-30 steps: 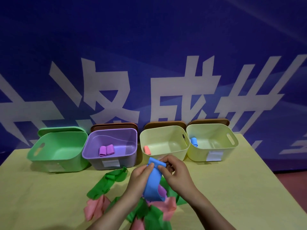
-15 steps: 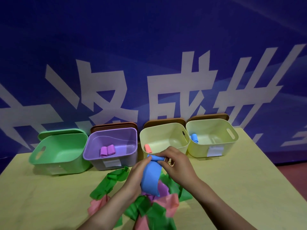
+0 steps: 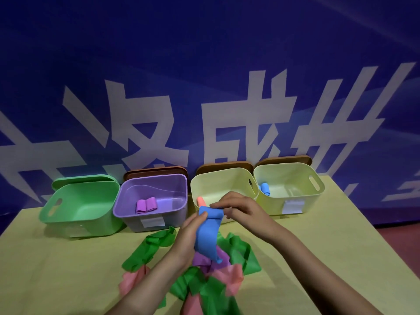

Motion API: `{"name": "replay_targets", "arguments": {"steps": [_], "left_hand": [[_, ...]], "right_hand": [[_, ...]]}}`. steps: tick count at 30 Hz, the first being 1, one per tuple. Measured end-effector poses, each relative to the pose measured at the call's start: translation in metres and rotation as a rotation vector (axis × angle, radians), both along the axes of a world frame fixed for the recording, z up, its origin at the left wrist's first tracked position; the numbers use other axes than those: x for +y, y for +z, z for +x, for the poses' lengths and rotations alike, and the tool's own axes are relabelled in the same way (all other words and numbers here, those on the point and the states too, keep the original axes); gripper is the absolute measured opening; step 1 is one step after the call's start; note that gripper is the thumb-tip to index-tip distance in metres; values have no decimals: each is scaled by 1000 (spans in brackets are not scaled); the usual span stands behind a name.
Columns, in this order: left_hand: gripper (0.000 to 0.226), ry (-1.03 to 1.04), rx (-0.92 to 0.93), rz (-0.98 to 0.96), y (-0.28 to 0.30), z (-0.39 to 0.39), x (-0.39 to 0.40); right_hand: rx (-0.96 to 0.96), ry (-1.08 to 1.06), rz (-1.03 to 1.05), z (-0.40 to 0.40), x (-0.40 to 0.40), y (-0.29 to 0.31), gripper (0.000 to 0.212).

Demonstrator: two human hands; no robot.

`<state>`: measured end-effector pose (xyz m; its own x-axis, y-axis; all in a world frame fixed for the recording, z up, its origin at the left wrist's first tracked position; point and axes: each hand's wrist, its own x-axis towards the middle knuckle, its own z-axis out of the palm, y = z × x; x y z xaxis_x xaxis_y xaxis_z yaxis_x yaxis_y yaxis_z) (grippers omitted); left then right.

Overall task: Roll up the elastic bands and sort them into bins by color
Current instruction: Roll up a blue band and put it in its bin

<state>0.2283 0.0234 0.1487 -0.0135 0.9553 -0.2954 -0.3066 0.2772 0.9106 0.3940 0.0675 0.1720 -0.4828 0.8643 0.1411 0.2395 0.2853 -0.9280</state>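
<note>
I hold a blue elastic band (image 3: 208, 235) upright above the table. Its top end is curled into a small roll. My left hand (image 3: 187, 236) pinches the left side of that roll, and my right hand (image 3: 241, 209) pinches its right side. The band's tail hangs down over a loose pile of green, pink and purple bands (image 3: 204, 276). Behind stand a green bin (image 3: 79, 214), a purple bin (image 3: 156, 220) with two purple rolls (image 3: 146, 205), a cream bin (image 3: 218, 178) with a pink roll (image 3: 201, 201), and a second cream bin (image 3: 293, 201) with a blue roll (image 3: 264, 188).
The yellow table (image 3: 56, 269) ends at the right near a dark red floor (image 3: 400, 244). Brown lids (image 3: 156, 172) and a green lid lean behind the bins. A blue banner with white characters (image 3: 204, 110) fills the background.
The roll at the band's top has grown tighter as both hands turned it, and the hanging tail looks shorter. My head has tilted, shifting the bins slightly in view.
</note>
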Motion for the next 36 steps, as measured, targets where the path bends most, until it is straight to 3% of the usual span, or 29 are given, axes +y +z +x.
{"name": "replay_targets", "arguments": {"steps": [5,12,17,21,26,30,36], "left_hand": [[19,-67,129,94,8,-6,4],[18,16,178,14,8,0,2],[36,42,524,72,-5,0,6],[37,36,719,176,-12,2,5],[34,83,606,118,-1,2,9],[28,52,490,101,4,0,5],[17,-15,422,139,1,3,7]], "right_hand": [[144,-81,-168,-15,-7,-7,14],[106,-368,33,-31,-7,-27,10],[107,-469,52,-32,-7,-37,21],[-45,-496,287,-36,-13,-40,22],[-193,-383,504,-34,-14,-46,34],[-175,-228,535,-23,-14,-45,35],[143,-253,48,-20,-21,-36,32]]}}
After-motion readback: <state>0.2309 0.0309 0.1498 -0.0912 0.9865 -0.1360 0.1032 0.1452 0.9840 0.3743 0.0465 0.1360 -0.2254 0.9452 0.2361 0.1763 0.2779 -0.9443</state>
